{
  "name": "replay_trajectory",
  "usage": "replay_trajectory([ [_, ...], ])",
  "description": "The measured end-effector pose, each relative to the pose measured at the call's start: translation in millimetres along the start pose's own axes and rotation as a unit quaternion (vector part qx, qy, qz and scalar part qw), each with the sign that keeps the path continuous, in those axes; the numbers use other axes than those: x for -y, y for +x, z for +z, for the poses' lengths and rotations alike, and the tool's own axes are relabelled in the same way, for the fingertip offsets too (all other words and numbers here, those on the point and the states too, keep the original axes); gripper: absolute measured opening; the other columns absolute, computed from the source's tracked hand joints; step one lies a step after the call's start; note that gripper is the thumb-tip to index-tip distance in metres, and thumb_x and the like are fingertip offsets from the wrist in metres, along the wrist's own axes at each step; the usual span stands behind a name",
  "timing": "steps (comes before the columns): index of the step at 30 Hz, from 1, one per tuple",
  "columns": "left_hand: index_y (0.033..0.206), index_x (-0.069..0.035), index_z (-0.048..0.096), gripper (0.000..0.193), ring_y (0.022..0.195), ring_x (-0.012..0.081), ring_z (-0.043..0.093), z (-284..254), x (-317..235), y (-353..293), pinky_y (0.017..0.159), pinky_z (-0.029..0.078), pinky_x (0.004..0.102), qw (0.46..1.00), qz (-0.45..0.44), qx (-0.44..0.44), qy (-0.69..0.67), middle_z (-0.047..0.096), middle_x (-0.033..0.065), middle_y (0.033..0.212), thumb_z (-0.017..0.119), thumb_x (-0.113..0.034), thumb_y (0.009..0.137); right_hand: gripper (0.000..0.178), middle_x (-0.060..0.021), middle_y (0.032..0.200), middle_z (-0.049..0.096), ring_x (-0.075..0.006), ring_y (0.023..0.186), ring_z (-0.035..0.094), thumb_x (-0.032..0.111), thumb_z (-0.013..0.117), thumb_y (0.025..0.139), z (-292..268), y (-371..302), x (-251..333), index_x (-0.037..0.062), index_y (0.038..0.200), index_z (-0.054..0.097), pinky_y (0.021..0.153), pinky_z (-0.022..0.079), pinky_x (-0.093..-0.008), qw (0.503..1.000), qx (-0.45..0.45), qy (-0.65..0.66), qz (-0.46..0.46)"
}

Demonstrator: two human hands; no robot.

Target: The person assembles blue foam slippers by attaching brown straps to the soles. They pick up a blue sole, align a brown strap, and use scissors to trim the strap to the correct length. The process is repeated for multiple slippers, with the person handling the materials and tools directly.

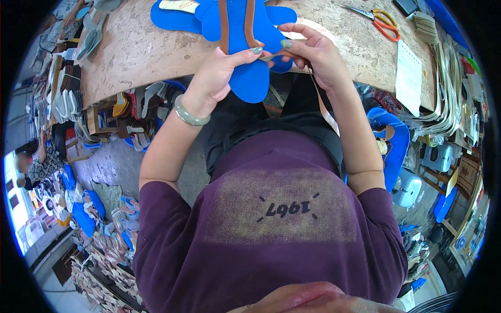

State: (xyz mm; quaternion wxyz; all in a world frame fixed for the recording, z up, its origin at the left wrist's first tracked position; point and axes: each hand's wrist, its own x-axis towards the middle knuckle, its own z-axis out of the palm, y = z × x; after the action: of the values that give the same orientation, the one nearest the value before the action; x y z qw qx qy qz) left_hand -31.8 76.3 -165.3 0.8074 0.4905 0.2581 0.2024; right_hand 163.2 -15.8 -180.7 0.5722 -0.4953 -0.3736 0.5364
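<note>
A blue foam shoe piece (pixel 245 31) with two brown strips (pixel 224 21) on it lies half over the near edge of the worn workbench (pixel 135 47). My left hand (pixel 219 73), with a pale green bangle on its wrist, pinches the blue piece at its lower part. My right hand (pixel 313 55) is closed on a thin tan strap (pixel 326 112) that hangs down from my fingers past my forearm. The fingertips of both hands meet at the strap's end, over the blue piece.
Orange-handled scissors (pixel 383 21) lie at the bench's far right, next to a white paper sheet (pixel 408 78) and stacks of pale straps (pixel 443 78). More blue pieces (pixel 175 18) lie farther back. Shoe parts fill racks (pixel 125 115) under the bench. Another person (pixel 36 161) sits at the left.
</note>
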Motion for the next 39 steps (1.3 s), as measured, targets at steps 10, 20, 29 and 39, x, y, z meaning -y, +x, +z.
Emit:
replay_trajectory([
  [10,0.104,0.001,0.063,0.024,0.083,0.0167,0.062,7.8,-52.6,-21.5,0.079,0.047,0.0291,0.886,0.062,0.091,0.451,0.067,0.011,0.088,0.064,-0.011,0.084,0.031,0.0012,0.076,0.06,-0.0037,0.061,0.051,0.012,0.064,0.085,-0.9,-57.9,16.3,0.0064,0.115,0.061,0.055,0.043,-0.0192,0.991,-0.05,-0.013,0.124],
  [20,0.095,-0.002,0.066,0.021,0.077,0.0358,0.062,-57.6,-147.8,-46.5,0.071,0.048,0.0395,0.662,-0.022,0.06,0.747,0.062,0.0213,0.081,0.065,-0.007,0.075,0.04,-0.0039,0.082,0.067,-0.0101,0.068,0.059,0.014,0.074,0.077,-101.8,-148.8,23.7,0.0046,0.113,0.062,0.064,0.049,-0.0268,0.878,0.153,-0.361,0.276],
  [29,0.097,0.0,0.066,0.02,0.085,0.0112,0.062,-31.6,-132.5,2.3,0.075,0.047,0.0243,0.909,0.086,-0.126,0.387,0.069,0.0057,0.089,0.067,-0.016,0.084,0.031,-0.0088,0.08,0.067,-0.0148,0.072,0.062,0.018,0.065,0.083,-199.1,-85.0,120.8,0.0029,0.11,0.065,0.067,0.05,-0.0301,0.827,-0.077,-0.55,0.086],
  [39,0.115,0.003,0.052,0.03,0.109,0.0315,0.059,1.3,-64.0,66.1,0.088,0.054,0.0401,0.986,-0.043,-0.03,-0.161,0.06,0.0197,0.11,0.06,-0.012,0.09,0.054,-0.0124,0.109,0.062,-0.0338,0.091,0.063,0.004,0.053,0.083,-278.5,37.7,56.5,0.0167,0.135,0.043,0.08,0.051,-0.0411,0.518,-0.057,-0.852,-0.054],
])
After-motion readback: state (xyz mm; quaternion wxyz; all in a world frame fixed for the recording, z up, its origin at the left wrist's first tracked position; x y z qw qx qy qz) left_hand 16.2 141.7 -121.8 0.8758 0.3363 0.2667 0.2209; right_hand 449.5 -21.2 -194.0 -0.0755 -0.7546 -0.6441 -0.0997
